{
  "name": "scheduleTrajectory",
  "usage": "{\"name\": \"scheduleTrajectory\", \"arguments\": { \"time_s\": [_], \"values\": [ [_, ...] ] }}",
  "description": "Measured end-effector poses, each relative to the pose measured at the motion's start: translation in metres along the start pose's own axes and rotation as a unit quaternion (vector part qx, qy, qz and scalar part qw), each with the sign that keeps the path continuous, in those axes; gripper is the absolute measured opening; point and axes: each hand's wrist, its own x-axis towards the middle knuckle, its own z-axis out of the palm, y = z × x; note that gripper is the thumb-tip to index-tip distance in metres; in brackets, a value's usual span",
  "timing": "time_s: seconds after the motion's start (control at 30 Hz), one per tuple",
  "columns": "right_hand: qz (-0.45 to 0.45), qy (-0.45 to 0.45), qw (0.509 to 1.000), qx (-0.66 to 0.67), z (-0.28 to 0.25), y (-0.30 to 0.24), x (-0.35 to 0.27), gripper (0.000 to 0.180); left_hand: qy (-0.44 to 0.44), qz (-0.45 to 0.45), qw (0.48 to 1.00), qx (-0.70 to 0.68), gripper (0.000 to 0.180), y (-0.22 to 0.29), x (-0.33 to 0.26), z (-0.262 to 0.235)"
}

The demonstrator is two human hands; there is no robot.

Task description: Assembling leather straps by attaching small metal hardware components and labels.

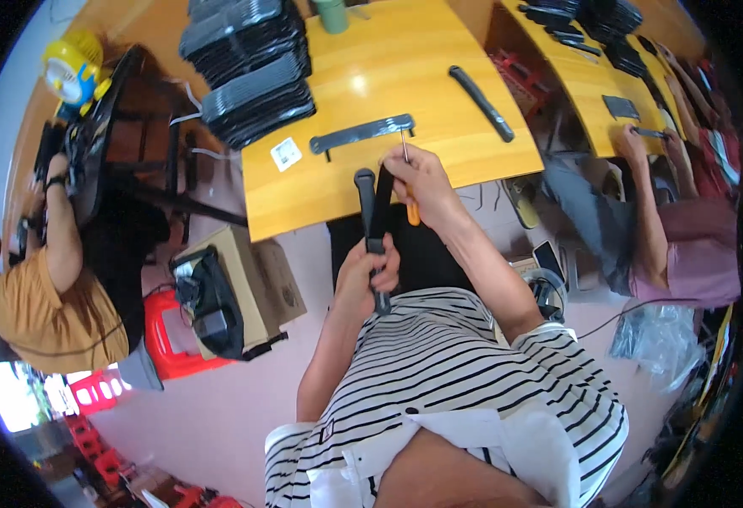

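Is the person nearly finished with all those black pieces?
Hard to say. Stacks of black trays stand at the table's far corner. The left hand holds a long black part upright while the right hand grips an orange-handled screwdriver. A flat black strip and a black bar lie waiting on the table.

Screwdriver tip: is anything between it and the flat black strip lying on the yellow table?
Nothing visible. The right hand holds the screwdriver with its tip at the flat black strip. The left hand keeps the long black part lower, off the yellow table.
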Motion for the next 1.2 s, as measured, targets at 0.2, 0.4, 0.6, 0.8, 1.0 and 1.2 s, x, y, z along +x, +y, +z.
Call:
{"name": "scheduleTrajectory", "arguments": {
  "time_s": [0.2,0.4,0.6,0.8,1.0,1.2],
  "values": [
    [-0.238,0.294,0.926,-0.013,-0.087,-0.082,0.067,0.007,-0.068,-0.13,0.986,0.075,0.019,0.008,-0.042,-0.019],
    [-0.355,0.283,0.891,0.019,-0.113,-0.157,0.032,0.006,0.055,-0.017,0.998,0.023,0.019,0.037,-0.075,-0.047],
    [-0.31,0.22,0.892,-0.246,-0.092,-0.14,-0.018,0.012,0.235,0.227,0.945,0.024,0.022,0.083,-0.009,-0.078],
    [-0.209,0.155,0.939,-0.223,-0.089,-0.121,-0.04,0.012,0.279,0.292,0.887,0.223,0.017,0.113,0.051,-0.111],
    [-0.153,0.119,0.94,-0.279,-0.077,-0.103,-0.041,0.006,0.45,0.294,0.684,0.493,0.028,0.108,0.075,-0.128],
    [-0.09,-0.034,0.92,-0.379,-0.053,-0.111,-0.048,0.013,0.41,0.35,0.652,0.534,0.033,0.114,0.051,-0.066]
  ]
}}
